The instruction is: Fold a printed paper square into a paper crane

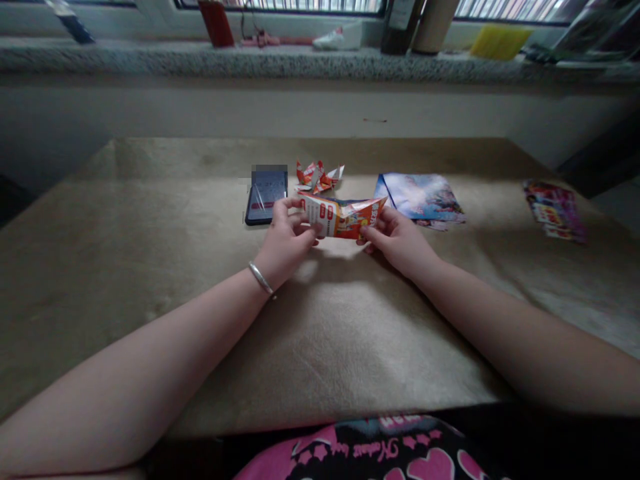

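Note:
A sheet of printed orange and white paper [343, 219], folded with pointed corners, is held up over the middle of the table. My left hand [289, 233] grips its left end between thumb and fingers; a silver bangle [261, 279] circles that wrist. At the opposite end, my right hand [393, 237] pinches the paper with the thumb in front. Just behind it sits a folded paper shape [319, 177] in the same orange and white, with several points sticking up. A dark phone [267, 195] lies beside my left fingers.
Right of the paper lies a blue and pink printed sheet [423, 197], with more prints partly under it. Colourful cards [554, 210] rest near the table's right edge. Behind the table [320, 353], a stone windowsill [280, 63] bears a red container [216, 23] and a yellow object [501, 42].

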A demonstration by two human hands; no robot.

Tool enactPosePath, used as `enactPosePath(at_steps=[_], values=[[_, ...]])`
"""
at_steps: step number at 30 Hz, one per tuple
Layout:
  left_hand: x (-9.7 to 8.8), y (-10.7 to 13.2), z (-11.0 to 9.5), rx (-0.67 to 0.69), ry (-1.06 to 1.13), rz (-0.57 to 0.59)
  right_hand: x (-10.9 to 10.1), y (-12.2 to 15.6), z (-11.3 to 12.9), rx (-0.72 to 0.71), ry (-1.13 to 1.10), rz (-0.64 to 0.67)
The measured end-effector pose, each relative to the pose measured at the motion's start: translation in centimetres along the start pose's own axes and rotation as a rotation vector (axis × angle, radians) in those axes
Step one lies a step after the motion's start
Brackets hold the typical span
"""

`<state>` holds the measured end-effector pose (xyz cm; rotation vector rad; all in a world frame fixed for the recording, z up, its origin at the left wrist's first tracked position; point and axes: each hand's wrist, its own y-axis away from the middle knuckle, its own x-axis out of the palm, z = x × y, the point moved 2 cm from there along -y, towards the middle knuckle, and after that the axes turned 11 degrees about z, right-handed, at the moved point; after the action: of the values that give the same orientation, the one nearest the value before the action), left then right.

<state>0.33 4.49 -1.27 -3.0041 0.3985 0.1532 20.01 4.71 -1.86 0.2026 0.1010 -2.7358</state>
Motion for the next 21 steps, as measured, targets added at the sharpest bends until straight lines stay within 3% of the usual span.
enactPosePath(at_steps=[7,14,21], values=[[0.34,-0.07,-0.32,0.006,-0.029,0.114,0.11,0.04,0.0,0.029,0.024,0.003],[0.4,0.16,-0.4,-0.01,-0.132,0.113,0.12,0.18,0.23,0.003,0.101,-0.047],[0.28,0.38,-0.63,0.072,-0.295,0.113,0.36,0.59,0.59,-0.101,0.306,-0.03]])
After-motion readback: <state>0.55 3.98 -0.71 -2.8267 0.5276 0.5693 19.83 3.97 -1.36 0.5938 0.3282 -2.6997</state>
